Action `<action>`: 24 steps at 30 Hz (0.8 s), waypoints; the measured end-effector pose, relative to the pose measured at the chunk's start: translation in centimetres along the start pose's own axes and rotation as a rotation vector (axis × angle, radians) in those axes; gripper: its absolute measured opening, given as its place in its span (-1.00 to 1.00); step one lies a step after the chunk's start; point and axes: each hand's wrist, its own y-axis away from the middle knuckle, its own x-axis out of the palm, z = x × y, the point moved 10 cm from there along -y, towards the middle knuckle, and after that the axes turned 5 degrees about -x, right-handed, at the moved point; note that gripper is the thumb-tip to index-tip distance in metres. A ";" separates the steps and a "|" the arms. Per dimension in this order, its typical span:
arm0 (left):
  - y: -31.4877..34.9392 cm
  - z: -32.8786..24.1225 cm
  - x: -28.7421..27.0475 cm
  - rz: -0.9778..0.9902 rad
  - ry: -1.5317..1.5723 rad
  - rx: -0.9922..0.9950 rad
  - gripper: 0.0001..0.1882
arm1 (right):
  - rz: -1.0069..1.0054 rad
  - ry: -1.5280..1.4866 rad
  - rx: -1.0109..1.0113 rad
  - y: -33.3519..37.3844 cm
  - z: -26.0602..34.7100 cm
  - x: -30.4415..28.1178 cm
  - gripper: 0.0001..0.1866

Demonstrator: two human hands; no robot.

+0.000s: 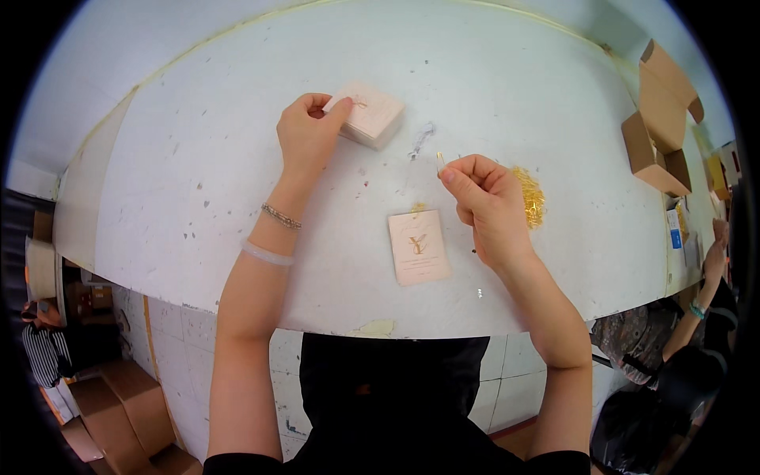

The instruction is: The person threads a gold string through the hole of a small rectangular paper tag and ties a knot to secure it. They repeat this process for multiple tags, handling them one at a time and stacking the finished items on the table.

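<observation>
— While a gold pin [440, 161] is pinched between thumb and finger of the right hand [489, 202], how is the left hand [309, 133] occupied?

— A stack of pale cards [376, 115], set toward the far edge of the table [214, 150], is gripped at its left corner, thumb on top, probably so that it is steadied.

— And the single card [420, 257]?

— It is laid flat closer to the table's near edge, perhaps so that its face is left in view. The pile of gold pins [532, 202] is placed just right of the right hand, presumably for easy reach.

— What cannot be made out?

— The pin's lower end is covered by fingertips, the left fingers are partly hidden, and the gold piece [419, 207] at the card's top edge is too small to be told.
</observation>
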 end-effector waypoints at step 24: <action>13.7 -12.3 0.9 0.047 0.121 0.691 -0.86 | -0.058 0.082 -0.345 1.5 4.2 -0.1 -0.88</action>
